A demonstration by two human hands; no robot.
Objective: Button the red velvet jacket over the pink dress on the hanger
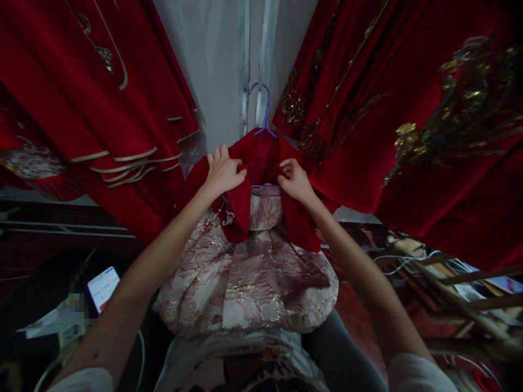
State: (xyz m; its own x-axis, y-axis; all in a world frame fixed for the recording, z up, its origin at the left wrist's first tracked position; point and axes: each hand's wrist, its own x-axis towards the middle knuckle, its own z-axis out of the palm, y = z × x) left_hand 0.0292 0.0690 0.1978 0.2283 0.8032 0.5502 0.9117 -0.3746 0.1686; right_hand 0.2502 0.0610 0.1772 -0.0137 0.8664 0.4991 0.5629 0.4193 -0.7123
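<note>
To our left we see a red velvet robe (pixel 81 109) hanging in folds, its hems edged with pale gold trim (pixel 134 155). To our right hangs a second red robe (pixel 408 179), heavy with gold embroidery (pixel 469 98), and between them stands a pale wall (pixel 212 60) with two vertical metal strips (pixel 245 65). Low on the left a phone (pixel 103 287) lies with its screen lit, near some white papers (pixel 44 322) and a white cable (pixel 141 348), while low on the right we make out a wooden frame (pixel 461 280) of crossed slats with thin white wires (pixel 398 262) near it.
</note>
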